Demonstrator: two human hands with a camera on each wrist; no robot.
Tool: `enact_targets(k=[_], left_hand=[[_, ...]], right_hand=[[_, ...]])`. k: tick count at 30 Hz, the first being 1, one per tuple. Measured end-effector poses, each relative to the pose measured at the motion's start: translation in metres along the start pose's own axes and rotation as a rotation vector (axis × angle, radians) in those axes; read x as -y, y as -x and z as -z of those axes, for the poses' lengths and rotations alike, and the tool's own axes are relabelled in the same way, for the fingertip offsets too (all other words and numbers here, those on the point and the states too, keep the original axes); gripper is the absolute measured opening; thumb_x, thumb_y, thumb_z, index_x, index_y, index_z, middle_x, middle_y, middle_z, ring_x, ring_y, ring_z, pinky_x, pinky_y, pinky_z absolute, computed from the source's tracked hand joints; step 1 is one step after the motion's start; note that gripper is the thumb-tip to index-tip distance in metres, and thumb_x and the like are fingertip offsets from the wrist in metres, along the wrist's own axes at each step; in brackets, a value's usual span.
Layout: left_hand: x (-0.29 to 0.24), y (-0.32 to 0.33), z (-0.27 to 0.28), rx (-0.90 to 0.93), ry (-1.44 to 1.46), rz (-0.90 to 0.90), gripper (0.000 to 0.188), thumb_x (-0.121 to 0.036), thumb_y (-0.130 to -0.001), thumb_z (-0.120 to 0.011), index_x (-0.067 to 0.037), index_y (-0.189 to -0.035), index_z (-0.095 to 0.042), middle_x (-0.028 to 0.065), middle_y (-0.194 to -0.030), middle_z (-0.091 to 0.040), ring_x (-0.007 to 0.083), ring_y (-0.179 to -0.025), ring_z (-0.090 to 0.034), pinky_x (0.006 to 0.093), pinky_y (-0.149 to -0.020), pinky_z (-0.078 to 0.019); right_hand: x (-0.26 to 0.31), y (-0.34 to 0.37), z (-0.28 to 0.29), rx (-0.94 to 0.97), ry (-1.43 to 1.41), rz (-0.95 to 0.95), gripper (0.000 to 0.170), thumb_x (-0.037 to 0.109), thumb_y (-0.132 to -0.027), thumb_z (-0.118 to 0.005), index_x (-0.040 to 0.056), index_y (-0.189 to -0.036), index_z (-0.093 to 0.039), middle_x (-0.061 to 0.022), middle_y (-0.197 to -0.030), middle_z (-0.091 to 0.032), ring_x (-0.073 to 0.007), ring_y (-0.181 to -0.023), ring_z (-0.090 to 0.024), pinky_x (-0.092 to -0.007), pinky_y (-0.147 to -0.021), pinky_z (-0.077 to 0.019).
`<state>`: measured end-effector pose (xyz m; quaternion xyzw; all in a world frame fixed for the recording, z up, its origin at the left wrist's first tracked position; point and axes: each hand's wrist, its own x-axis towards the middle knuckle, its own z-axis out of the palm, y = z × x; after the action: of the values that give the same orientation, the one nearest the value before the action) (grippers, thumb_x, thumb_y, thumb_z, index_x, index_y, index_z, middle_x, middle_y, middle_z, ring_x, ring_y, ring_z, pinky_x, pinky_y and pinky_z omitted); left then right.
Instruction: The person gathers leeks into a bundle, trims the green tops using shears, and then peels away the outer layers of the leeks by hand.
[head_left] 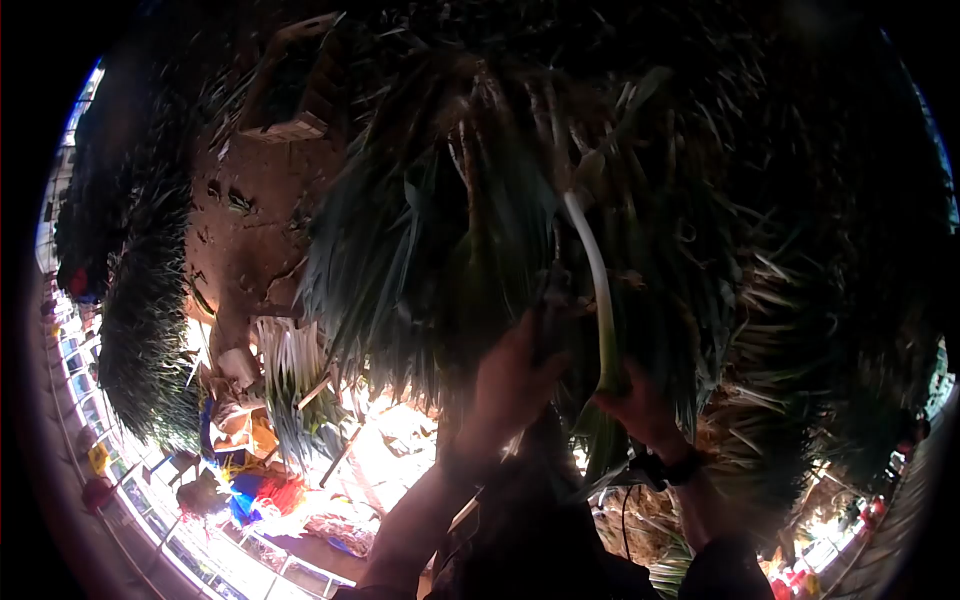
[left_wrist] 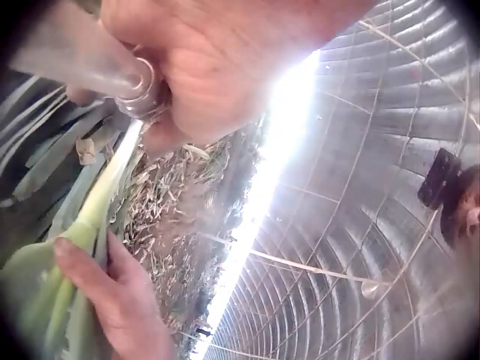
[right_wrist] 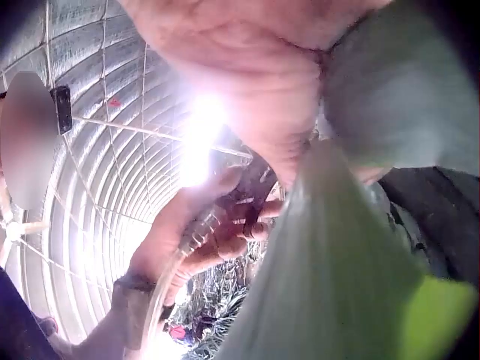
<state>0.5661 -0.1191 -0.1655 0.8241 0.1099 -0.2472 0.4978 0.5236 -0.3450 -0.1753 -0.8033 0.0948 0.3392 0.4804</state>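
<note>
A long leek with a white shank hangs in front of me, its root end pointing away and its green leaves toward me. My right hand grips it where the leaves begin; the left wrist view shows the thumb across the green part. My left hand is beside the shank, holding a dark hose gun. A clear hose joins the gun at a metal clamp. In the left wrist view the white shank overlaps the clamp. Wide leaves fill the right wrist view below the right hand.
A heap of unpeeled leeks lies before me, with more stacked to the right. White-stemmed leeks lie at left. A wooden frame stands on the bare soil. The ribbed greenhouse cover curves around.
</note>
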Motion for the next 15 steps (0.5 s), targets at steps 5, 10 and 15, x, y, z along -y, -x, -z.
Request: enact_targets(k=[5, 10, 15], left_hand=[[0.05, 0.041, 0.025, 0.194, 0.265, -0.083, 0.074, -0.03, -0.085, -0.074, -0.012, -0.149, -0.042, 0.0231, -0.125, -0.062, 0.0401, -0.112, -0.063, 0.0457, -0.092, -0.0526], [0.029, 0.089, 0.133, -0.039, 0.346, -0.033, 0.077, -0.018, -0.089, -0.072, -0.001, -0.153, -0.033, 0.0199, -0.137, -0.058, 0.0267, -0.116, -0.063, 0.0361, -0.084, -0.0549], [0.061, 0.121, 0.212, -0.426, 0.367, 0.01, 0.083, -0.002, -0.075, -0.072, 0.004, -0.151, -0.038, 0.0141, -0.126, -0.065, 0.0105, -0.078, -0.058, 0.0261, -0.071, -0.052]], right_hand=[[0.094, 0.026, -0.008, -0.054, -0.075, -0.021, 0.053, 0.012, -0.084, -0.08, -0.0033, -0.128, -0.054, -0.0088, -0.101, -0.066, -0.0143, -0.09, -0.063, -0.0314, -0.078, -0.0542], [0.179, 0.039, -0.063, -0.033, 0.034, 0.505, 0.063, 0.018, -0.084, -0.079, 0.0005, -0.137, -0.05, -0.015, -0.107, -0.066, -0.024, -0.094, -0.067, -0.0371, -0.082, -0.0552], [0.233, -0.024, -0.173, 0.069, -0.186, 0.351, 0.07, 0.022, -0.088, -0.073, 0.002, -0.147, -0.04, -0.0229, -0.116, -0.063, -0.037, -0.102, -0.066, -0.0426, -0.089, -0.0539]])
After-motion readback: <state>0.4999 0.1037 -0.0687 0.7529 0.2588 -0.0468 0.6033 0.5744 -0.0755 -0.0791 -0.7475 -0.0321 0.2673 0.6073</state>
